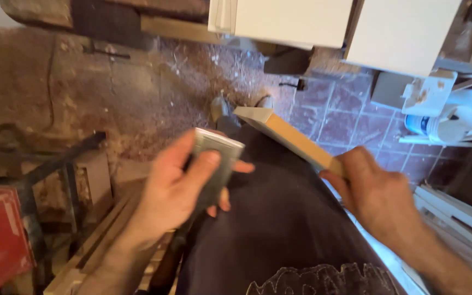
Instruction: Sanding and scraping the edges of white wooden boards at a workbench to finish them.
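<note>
The left hand has its grip closed around a small grey block, thumb across its face and fingers behind, held flat in front of the body as if ready to rub with. The right hand is closed on the near end of a wooden strip, angling it up and away over the sawdust-strewn floor, its painted edge toward the block.

Blurred grey flat block held tilted; pale wooden strip angled upward
</note>
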